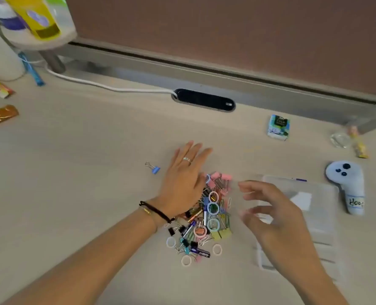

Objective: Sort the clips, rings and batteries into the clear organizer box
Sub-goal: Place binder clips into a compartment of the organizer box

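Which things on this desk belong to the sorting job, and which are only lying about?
For the job: pile of clips, rings and batteries; stray blue binder clip; clear organizer box.

Lying about: tissue pack; white controller; snack packets; white cable.

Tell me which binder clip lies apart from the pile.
The blue binder clip, alone on the desk beyond the left hand. The pink, yellow and black clips all lie within the pile.
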The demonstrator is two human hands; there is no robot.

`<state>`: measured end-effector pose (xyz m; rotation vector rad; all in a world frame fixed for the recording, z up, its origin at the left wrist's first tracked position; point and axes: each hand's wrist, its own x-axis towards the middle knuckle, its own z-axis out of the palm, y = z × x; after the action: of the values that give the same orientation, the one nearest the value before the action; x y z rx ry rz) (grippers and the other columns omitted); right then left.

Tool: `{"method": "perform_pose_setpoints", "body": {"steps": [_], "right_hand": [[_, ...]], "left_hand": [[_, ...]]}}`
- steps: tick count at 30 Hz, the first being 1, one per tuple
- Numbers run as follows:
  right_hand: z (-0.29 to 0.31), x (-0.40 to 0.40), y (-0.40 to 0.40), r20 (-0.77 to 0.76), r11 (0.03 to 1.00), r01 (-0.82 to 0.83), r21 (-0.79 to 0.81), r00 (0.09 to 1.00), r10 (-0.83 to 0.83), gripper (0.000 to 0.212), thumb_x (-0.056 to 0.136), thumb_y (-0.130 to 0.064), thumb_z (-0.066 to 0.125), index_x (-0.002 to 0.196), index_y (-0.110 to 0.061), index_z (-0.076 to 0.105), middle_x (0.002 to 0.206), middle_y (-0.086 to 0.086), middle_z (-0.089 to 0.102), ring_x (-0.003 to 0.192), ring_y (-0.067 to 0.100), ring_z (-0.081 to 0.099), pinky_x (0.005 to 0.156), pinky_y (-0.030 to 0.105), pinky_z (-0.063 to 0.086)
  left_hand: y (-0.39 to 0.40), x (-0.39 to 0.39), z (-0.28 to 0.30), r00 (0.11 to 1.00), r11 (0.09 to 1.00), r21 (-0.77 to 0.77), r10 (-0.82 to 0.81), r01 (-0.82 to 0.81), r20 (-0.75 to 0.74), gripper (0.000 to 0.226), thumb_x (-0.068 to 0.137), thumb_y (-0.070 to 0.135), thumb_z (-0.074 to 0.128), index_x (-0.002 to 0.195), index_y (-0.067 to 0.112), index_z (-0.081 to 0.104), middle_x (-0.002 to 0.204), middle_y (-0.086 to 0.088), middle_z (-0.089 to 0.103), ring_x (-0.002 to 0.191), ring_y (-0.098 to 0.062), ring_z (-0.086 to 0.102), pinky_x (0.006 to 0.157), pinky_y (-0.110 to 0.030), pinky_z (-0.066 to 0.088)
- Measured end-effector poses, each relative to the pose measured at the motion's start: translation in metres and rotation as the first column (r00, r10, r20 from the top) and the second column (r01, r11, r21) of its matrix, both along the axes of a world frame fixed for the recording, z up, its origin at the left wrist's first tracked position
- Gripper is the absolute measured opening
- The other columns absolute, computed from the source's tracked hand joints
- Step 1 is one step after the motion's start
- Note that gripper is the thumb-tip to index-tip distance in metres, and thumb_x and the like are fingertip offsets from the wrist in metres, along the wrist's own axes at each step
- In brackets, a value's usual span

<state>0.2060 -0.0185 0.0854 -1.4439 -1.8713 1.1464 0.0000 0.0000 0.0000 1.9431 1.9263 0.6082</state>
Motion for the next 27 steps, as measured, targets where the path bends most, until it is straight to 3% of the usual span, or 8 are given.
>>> {"method": "perform_pose_setpoints", "body": {"steps": [2,5,10,15,19,24,27], "right_hand": [[-0.022,-0.006,0.008,0.042,1.0,0.016,0.0,0.999,-0.016,0.056,0.076,0.006,0.074,0.097,-0.045,0.065,0.105,-0.024,0.065,0.097,0.004,0.063,0.076,0.017,0.051],[-0.053,-0.015,0.024,0.216,0.994,-0.018,0.111,0.976,-0.007,0.046,0.077,0.001,0.07,0.1,-0.039,0.068,0.1,-0.02,0.064,0.084,0.003,0.063,0.073,0.022,0.052],[-0.078,-0.033,0.056,0.542,0.918,-0.124,0.378,0.833,-0.111,0.012,0.089,-0.027,0.06,0.1,-0.022,0.064,0.087,-0.001,0.067,0.076,0.024,0.064,0.069,0.037,0.052],[-0.091,-0.046,0.076,0.691,0.884,-0.233,0.405,0.711,-0.13,0.024,0.087,-0.04,0.055,0.098,-0.019,0.056,0.082,0.004,0.064,0.074,0.03,0.061,0.063,0.036,0.05],[-0.093,-0.044,0.08,0.702,0.903,-0.225,0.365,0.704,-0.108,0.032,0.08,-0.047,0.061,0.098,-0.021,0.062,0.082,0.003,0.062,0.076,0.028,0.06,0.063,0.033,0.046],[-0.071,-0.03,0.071,0.517,0.939,-0.132,0.319,0.854,-0.055,0.021,0.078,-0.042,0.057,0.085,-0.029,0.071,0.07,-0.004,0.069,0.073,0.018,0.062,0.062,0.031,0.048],[-0.061,-0.01,0.056,0.398,0.939,-0.119,0.323,0.917,-0.02,0.022,0.081,-0.031,0.053,0.073,-0.027,0.074,0.061,-0.005,0.068,0.067,0.015,0.061,0.062,0.035,0.052]], "left_hand": [[0.007,0.0,-0.012,1.0,0.999,0.038,-0.021,0.021,0.016,0.056,0.096,0.017,0.052,0.15,0.025,0.041,0.158,-0.002,0.04,0.152,-0.02,0.021,0.125,-0.035,0.002],[0.017,0.003,-0.024,0.997,0.995,0.078,-0.069,0.065,0.041,0.048,0.092,0.011,0.057,0.138,0.024,0.058,0.14,0.0,0.058,0.138,-0.021,0.042,0.122,-0.037,0.021],[0.031,0.012,-0.027,0.99,0.981,0.133,-0.142,0.14,0.009,0.04,0.088,0.007,0.057,0.122,0.023,0.069,0.108,0.003,0.071,0.104,-0.017,0.058,0.095,-0.027,0.039],[0.035,0.015,-0.023,0.986,0.981,0.107,-0.162,0.165,-0.033,0.043,0.089,0.01,0.051,0.125,0.028,0.065,0.1,0.005,0.073,0.098,-0.019,0.063,0.087,-0.037,0.05],[0.041,0.014,-0.02,0.986,0.985,0.072,-0.154,0.158,-0.057,0.033,0.096,0.016,0.051,0.122,0.031,0.066,0.092,0.009,0.075,0.092,-0.011,0.066,0.085,-0.038,0.055],[0.039,0.016,-0.01,0.979,0.979,-0.036,-0.2,0.199,-0.028,0.037,0.091,0.011,0.06,0.123,0.027,0.067,0.087,0.014,0.065,0.086,-0.009,0.062,0.085,-0.031,0.053],[0.039,0.022,-0.006,0.967,0.969,-0.081,-0.241,0.235,-0.081,0.035,0.09,0.012,0.065,0.121,0.026,0.068,0.109,0.007,0.07,0.093,-0.008,0.059,0.08,-0.023,0.046]]}}
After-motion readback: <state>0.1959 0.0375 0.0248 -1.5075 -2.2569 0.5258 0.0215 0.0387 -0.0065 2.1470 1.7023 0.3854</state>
